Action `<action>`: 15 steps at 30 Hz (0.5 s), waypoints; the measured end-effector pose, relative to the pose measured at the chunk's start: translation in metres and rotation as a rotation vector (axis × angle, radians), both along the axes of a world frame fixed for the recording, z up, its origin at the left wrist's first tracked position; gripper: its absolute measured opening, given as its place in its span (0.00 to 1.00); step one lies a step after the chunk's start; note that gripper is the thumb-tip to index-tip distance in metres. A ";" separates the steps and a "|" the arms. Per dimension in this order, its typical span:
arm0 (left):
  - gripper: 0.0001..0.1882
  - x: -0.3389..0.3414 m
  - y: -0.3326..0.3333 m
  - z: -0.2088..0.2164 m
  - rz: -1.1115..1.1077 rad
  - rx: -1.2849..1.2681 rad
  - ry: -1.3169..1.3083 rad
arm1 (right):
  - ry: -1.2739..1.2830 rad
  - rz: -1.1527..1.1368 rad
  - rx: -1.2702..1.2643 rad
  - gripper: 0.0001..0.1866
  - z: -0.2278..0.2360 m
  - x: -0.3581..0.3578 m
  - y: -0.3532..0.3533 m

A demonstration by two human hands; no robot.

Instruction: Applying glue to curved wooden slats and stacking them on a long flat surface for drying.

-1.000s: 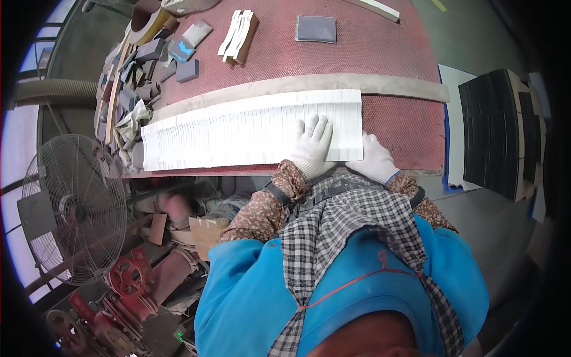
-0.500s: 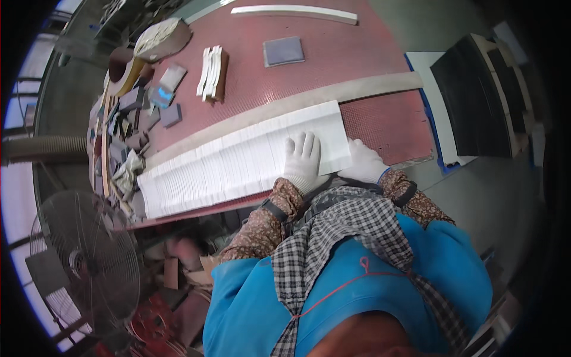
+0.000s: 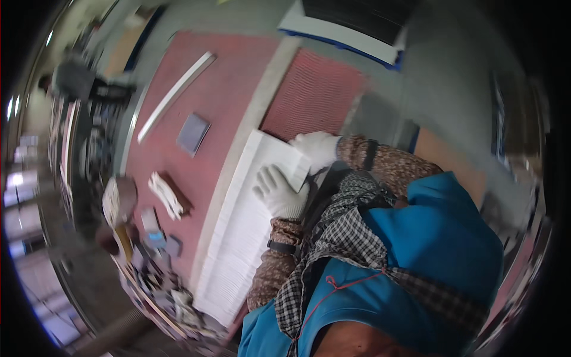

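Note:
A long row of thin white strips [image 3: 235, 250], packed side by side, lies along the near edge of the table against a long beige bar [image 3: 247, 128]. My left hand [image 3: 279, 193], in a white knit glove, rests on top of the row near its far end, fingers spread. At that far end, my right hand [image 3: 318, 150], also gloved, presses with its fingers closed around the end edge; some of its fingertips are blurred or hidden.
The red table [image 3: 238, 65] bears a white curved bar [image 3: 175, 95], a grey sanding block [image 3: 193, 134] and a small bundle of white pieces [image 3: 168, 195]. Assorted blocks and scraps [image 3: 157, 268] crowd its left end. A dark-topped stack [image 3: 357, 18] stands beyond; another person [image 3: 74, 80] is far left.
My view has swung to the right, so the table and row now run steeply upward. Both hands stay at the same end of the row; it shows no clear shift on the table.

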State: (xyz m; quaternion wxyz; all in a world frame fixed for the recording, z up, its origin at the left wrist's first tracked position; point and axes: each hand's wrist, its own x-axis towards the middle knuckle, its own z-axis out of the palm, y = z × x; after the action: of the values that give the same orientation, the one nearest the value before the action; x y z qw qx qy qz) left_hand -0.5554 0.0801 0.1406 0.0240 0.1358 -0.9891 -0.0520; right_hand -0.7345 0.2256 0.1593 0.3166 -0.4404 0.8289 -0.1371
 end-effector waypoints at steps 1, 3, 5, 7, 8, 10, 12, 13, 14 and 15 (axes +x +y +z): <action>0.58 0.002 -0.003 -0.001 -0.016 -0.028 0.029 | -0.020 -0.017 -0.076 0.45 0.000 0.004 -0.003; 0.57 0.003 -0.011 -0.004 -0.078 -0.091 0.077 | 0.055 -0.107 -0.157 0.46 -0.004 0.015 0.002; 0.57 0.004 -0.017 -0.003 -0.077 -0.133 0.092 | 0.130 -0.284 -0.245 0.49 -0.005 0.041 0.004; 0.56 0.001 -0.022 0.001 -0.068 -0.129 0.080 | 0.283 -0.441 -0.240 0.50 -0.002 0.076 0.012; 0.56 0.000 -0.025 0.004 -0.093 -0.140 0.099 | 0.371 -0.522 -0.304 0.47 -0.004 0.098 0.023; 0.56 0.003 -0.025 0.008 -0.072 -0.232 -0.005 | 0.271 -0.756 -0.397 0.45 -0.010 0.152 0.056; 0.54 0.002 -0.028 0.015 -0.104 -0.112 -0.062 | 0.161 -0.931 -0.419 0.42 -0.024 0.214 0.100; 0.54 0.003 -0.027 0.020 -0.091 -0.094 -0.073 | 0.068 -0.954 -0.376 0.38 -0.030 0.238 0.126; 0.53 0.004 -0.027 0.022 -0.085 -0.076 -0.072 | 0.011 -1.084 -0.379 0.33 -0.039 0.274 0.148; 0.53 0.007 -0.025 0.026 -0.065 -0.087 -0.100 | -0.063 -1.103 -0.296 0.30 -0.045 0.312 0.175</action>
State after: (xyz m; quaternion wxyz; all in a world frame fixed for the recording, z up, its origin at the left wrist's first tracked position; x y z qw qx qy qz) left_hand -0.5481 0.0549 0.1669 -0.0211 0.1050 -0.9942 -0.0027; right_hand -0.4226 0.4011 0.1145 0.1576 0.0218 0.8982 -0.4097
